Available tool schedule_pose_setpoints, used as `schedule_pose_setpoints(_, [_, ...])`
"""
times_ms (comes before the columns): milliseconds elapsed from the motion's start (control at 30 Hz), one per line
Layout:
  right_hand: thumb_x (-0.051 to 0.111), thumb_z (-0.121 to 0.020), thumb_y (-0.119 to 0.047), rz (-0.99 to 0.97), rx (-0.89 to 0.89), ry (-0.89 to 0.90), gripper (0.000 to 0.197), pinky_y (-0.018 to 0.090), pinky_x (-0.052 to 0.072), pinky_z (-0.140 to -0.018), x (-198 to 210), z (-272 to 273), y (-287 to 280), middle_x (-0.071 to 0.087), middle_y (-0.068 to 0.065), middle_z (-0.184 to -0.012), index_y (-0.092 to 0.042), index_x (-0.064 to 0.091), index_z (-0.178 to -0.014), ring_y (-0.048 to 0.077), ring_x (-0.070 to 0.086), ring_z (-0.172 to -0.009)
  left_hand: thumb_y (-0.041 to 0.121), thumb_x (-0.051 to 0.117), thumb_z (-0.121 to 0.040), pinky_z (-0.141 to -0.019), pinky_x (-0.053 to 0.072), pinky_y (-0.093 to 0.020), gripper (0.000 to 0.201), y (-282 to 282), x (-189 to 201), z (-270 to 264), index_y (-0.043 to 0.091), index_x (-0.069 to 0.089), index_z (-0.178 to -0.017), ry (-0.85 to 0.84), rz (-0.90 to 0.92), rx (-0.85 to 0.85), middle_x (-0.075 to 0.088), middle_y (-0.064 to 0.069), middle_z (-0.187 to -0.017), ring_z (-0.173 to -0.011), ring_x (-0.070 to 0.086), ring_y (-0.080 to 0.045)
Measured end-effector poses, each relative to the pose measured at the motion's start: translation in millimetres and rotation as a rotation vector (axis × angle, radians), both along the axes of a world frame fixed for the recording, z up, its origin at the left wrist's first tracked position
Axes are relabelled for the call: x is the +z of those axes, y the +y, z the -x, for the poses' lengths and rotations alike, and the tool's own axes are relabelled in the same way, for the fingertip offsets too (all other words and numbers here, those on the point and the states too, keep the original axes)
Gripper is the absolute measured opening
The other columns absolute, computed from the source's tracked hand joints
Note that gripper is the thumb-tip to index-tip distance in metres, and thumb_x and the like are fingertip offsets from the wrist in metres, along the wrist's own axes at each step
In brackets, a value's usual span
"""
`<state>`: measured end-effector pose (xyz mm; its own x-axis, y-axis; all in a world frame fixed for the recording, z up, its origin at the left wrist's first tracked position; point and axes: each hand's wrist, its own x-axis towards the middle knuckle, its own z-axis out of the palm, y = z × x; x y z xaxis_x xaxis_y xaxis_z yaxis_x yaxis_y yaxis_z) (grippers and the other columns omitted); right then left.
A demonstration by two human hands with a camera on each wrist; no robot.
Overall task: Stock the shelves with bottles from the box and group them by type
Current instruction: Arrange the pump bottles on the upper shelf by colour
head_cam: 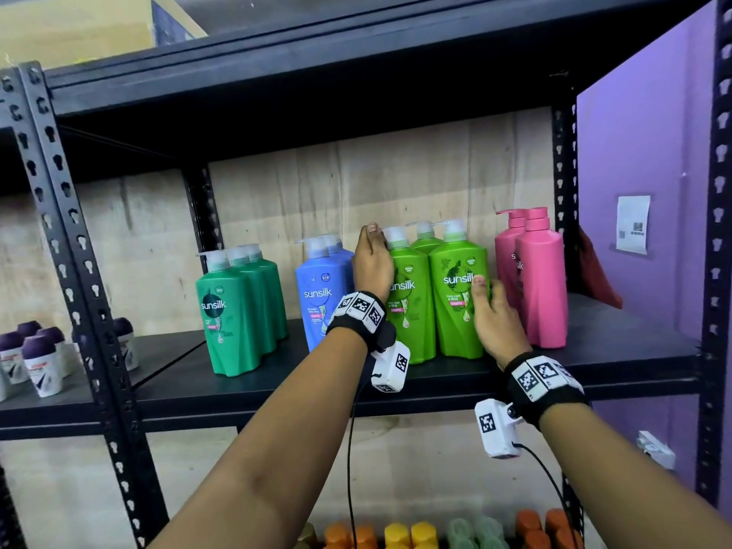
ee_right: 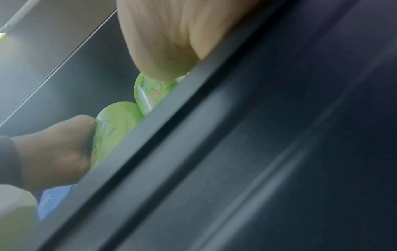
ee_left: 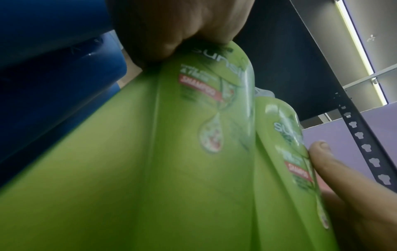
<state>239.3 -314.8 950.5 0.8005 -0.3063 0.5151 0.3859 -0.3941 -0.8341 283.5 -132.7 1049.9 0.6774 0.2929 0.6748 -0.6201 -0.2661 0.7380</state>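
The lime bottles (head_cam: 455, 287) stand upright in the middle of the shelf (head_cam: 277, 374), between the blue bottles (head_cam: 321, 295) on their left and the pink bottles (head_cam: 538, 279) on their right. Three lime ones can be counted: two in front, side by side and touching, and a third behind them with only its shoulder and pump showing. They are bright green with white pump tops and a white "sunsilk" logo above a red "shampoo" band.

The left hand (head_cam: 372, 263) hides the left edge of the left front lime bottle; it lies against that bottle's side, thumb up by the pump. Its fingers are out of sight behind the bottle, so whether they curl round it cannot be told. The right hand (head_cam: 497, 315) lies against the right side of the right front lime bottle, thumb flat on the label; its fingers are hidden in the gap before the pink bottles. In the right wrist view the shelf edge (ee_right: 214, 118) blocks most of the scene, and both wrist views are blurred.

Two pink bottles show, turned so that most of their labels cannot be read. Blue: at least two, the rear ones largely covered. Three dark green bottles (head_cam: 237, 307) stand in a row at the left. On the neighbouring shelf are small purple-capped bottles (head_cam: 37, 358), cut off by the frame. Coloured caps (head_cam: 412, 532) line the bottom edge, their bottles out of view.
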Motion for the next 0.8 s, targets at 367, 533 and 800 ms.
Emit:
schedule_pose_setpoints(367, [0.018, -0.090, -0.082, 0.002, -0.017, 0.013, 0.063, 0.035, 0.036, -0.087, 2, 4, 2, 0.065, 0.016, -0.127, -0.036, 0.043, -0.125, 0.038, 0.061, -0.115, 0.042, 0.030, -0.109, -0.064, 0.038, -0.023, 0.037, 2, 0, 7, 0.017, 0.052, -0.092, -0.022, -0.010, -0.021, 0.054, 0.009, -0.073, -0.067, 0.050, -0.001])
schedule_pose_setpoints(533, [0.017, -0.086, -0.086, -0.021, -0.012, 0.020, 0.066, 0.040, 0.038, -0.094, 4, 6, 3, 0.062, 0.012, -0.133, -0.040, 0.042, -0.127, 0.037, 0.058, -0.121, 0.054, 0.037, -0.104, -0.085, 0.044, -0.029, 0.037, 10, -2, 15, 0.024, 0.051, -0.122, 0.090, -0.107, -0.120, 0.065, 0.001, -0.106, -0.099, 0.062, -0.020])
schedule_pose_setpoints(800, [0.010, -0.094, -0.077, -0.025, 0.001, 0.043, 0.072, 0.044, 0.032, -0.110, 8, 11, 4, 0.048, 0.011, -0.151, -0.032, 0.035, -0.146, 0.040, 0.049, -0.134, 0.036, 0.075, -0.089, -0.092, 0.056, -0.035, 0.087, 44, -13, 36, 0.022, 0.020, -0.155, 0.378, -0.457, -0.333, 0.064, -0.002, -0.129, -0.114, 0.065, -0.019])
